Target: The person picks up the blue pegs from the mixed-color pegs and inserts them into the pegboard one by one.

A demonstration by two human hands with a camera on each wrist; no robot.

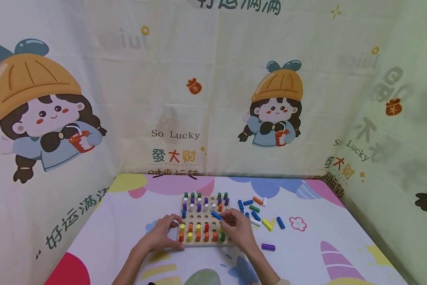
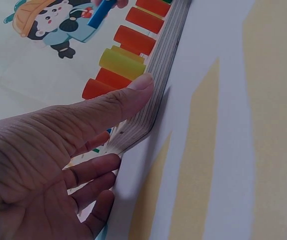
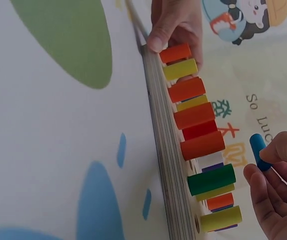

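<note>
On the patterned worktop lies a wooden peg board, partly filled with upright coloured pegs. Right hand — its grip pinches a blue peg, held tilted just above the board's middle rows. Left hand rests on the board's near left corner, thumb flat on the edge, fingers relaxed — loose pegs lie scattered to the right.

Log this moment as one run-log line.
left hand: steadies wooden peg board at its left corner | right hand: pinches blue peg over board | loose pegs: on mat right of board
</note>
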